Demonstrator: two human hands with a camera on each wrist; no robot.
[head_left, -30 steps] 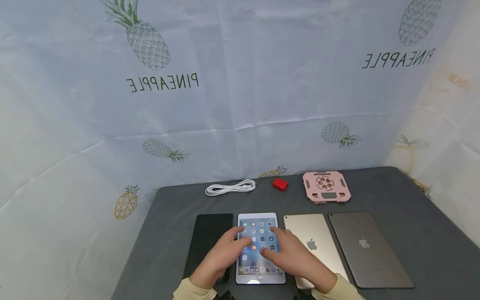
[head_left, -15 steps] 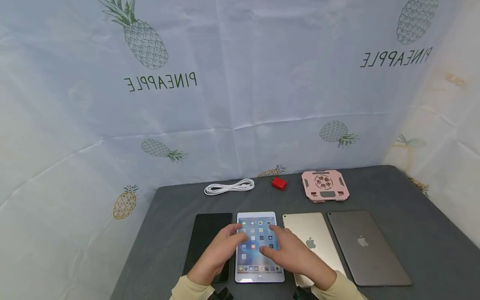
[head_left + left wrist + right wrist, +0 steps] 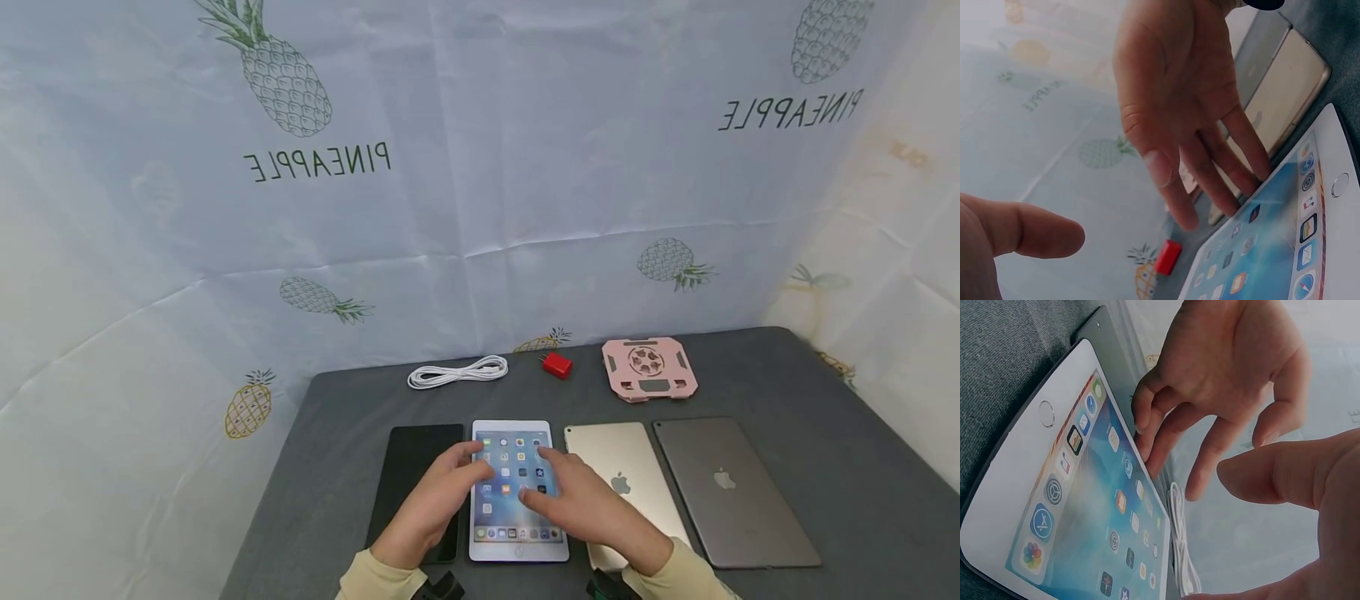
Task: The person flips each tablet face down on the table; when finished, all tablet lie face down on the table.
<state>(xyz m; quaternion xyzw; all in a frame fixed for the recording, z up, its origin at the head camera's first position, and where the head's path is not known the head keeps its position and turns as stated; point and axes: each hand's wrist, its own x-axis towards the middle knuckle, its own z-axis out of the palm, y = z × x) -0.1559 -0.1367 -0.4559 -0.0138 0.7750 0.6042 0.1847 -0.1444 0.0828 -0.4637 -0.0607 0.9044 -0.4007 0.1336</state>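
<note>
White tablet [image 3: 508,512] laid on table [image 3: 757,375], curtain [image 3: 517,167] behind, black tablet [image 3: 412,458] alongside — overlapped by left hand [image 3: 442,492], right hand [image 3: 583,500] — both released.

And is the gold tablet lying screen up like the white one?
No, the gold tablet shows its logo-bearing back, while the white tablet shows a lit screen.

From here the white iPad [image 3: 504,510] has a smooth, glossy glass face. At its three o'clock the gold iPad [image 3: 621,467] and, farther out, the grey iPad [image 3: 733,493] show satin, metal-looking backs; at nine, the black tablet [image 3: 412,458] looks smooth and glassy. The white cable [image 3: 459,375] at eleven seems smooth plastic. Matt cloth covers the desk [image 3: 750,375]; the curtain [image 3: 495,183] is creased fabric.
</note>
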